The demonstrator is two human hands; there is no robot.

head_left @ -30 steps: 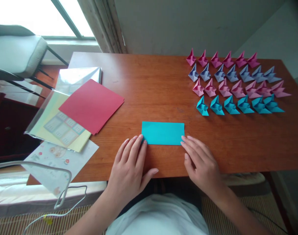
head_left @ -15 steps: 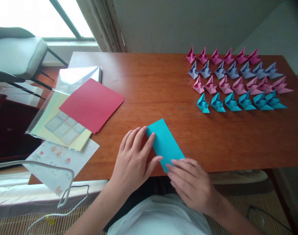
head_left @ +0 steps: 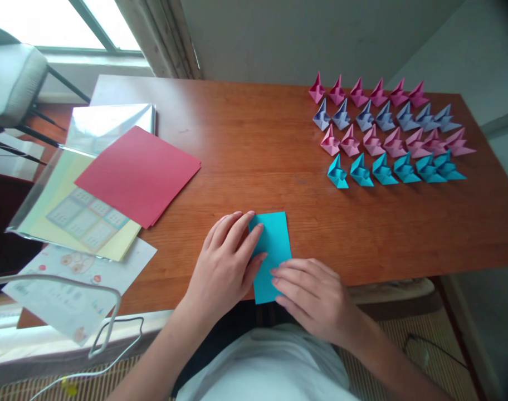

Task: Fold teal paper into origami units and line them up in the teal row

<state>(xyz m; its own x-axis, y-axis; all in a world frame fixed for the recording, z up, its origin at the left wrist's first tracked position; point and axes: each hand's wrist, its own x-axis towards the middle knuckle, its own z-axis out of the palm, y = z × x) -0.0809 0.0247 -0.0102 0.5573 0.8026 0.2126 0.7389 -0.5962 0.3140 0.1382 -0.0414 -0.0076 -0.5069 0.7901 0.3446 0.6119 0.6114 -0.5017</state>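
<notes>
A turquoise sheet of paper, in a long rectangular shape, lies in front of me with its lower end at the table's near edge. My left hand rests along its left side, fingers stretched out and slightly spread, index fingertip and thumb over the paper. From the lower right, my right hand lays its extended fingers on the paper's lower part; these fingers are close together. Neither hand is curled into a grip. Parts of the paper's left edge and lower right are hidden under the fingers.
Rows of folded paper figures stand at the right: magenta, lavender, pink and turquoise. Red sheets lie on a clear sleeve of yellow paper at the left. A white cable hangs below the table.
The turquoise paper has turned from a slant to nearly upright in view. My right hand has moved a little left with it. The camera view has shifted slightly.
</notes>
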